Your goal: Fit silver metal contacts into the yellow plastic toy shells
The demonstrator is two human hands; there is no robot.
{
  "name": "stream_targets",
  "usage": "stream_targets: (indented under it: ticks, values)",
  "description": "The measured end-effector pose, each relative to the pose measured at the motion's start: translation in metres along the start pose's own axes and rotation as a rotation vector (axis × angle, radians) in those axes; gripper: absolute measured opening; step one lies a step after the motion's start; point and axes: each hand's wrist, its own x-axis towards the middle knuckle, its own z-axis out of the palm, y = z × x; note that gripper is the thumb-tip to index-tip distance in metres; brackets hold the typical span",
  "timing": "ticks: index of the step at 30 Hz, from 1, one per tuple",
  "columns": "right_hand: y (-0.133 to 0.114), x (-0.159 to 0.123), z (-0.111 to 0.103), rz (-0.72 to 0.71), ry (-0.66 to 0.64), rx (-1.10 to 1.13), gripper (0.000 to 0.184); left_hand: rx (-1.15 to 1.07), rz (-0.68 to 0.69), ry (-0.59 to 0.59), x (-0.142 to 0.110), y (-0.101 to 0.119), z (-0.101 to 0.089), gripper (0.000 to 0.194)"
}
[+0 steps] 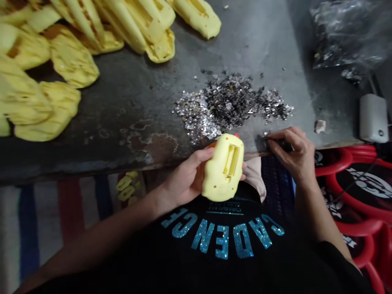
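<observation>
The left hand (191, 173) is closed around a pale yellow, wavy-edged plastic shell (219, 183) with a rectangular recess and small round holes, held above the person's lap just off the table edge. The thumb lies along the shell's near side; most of the other fingers are hidden behind it, with only bits of fingertip showing past the far side. Orange and red parts peek out behind the shell's upper end, too covered to identify.

To the right of that grip, the right hand (295, 153) has its thumb and forefinger pinched together over the grey metal tabletop (260, 41). A tiny silvery piece (266, 134) shows at the tips; whether it is between them or on the table cannot be told. The other fingers are curled and partly hidden.

Beyond both grips lies a loose heap of small, shiny metal pieces (232, 100), their individual shapes hard to make out. Farther left, yellow plastic shells (73, 57) are piled, cut off by the frame.
</observation>
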Motion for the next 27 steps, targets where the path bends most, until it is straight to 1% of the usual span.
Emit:
stream_targets:
  ticks: [2,5,7,9,13,17,20,23,27]
  values:
    - [-0.017,0.003,0.000,-0.071,0.010,0.080,0.003,-0.014,-0.004,-0.057,0.002,-0.002,-0.002,0.089]
    - [-0.046,0.008,0.001,-0.162,-0.008,0.196,0.008,-0.032,-0.018,-0.125,0.005,-0.006,-0.003,0.084]
    - [-0.061,0.012,0.003,-0.213,-0.048,0.255,0.011,-0.054,-0.027,-0.149,0.005,-0.008,-0.003,0.086]
    - [-0.068,0.016,0.005,-0.257,-0.080,0.273,0.012,-0.073,-0.013,-0.139,0.005,-0.009,-0.002,0.085]
    - [-0.070,0.020,0.007,-0.342,-0.093,0.208,0.018,-0.070,0.028,-0.113,0.003,-0.010,-0.001,0.082]
    - [-0.067,0.024,0.006,-0.461,-0.104,0.121,0.018,-0.025,0.007,-0.148,0.002,-0.010,-0.002,0.084]
    - [-0.066,0.027,0.005,-0.532,-0.106,0.079,0.022,0.007,0.001,-0.147,0.002,-0.009,-0.003,0.084]
    - [-0.065,0.029,0.001,-0.576,-0.129,0.022,0.025,0.018,0.028,-0.125,0.002,-0.009,-0.002,0.082]
    - [-0.064,0.029,-0.006,-0.618,-0.184,-0.057,0.025,0.020,0.031,-0.134,0.003,-0.010,0.003,0.079]
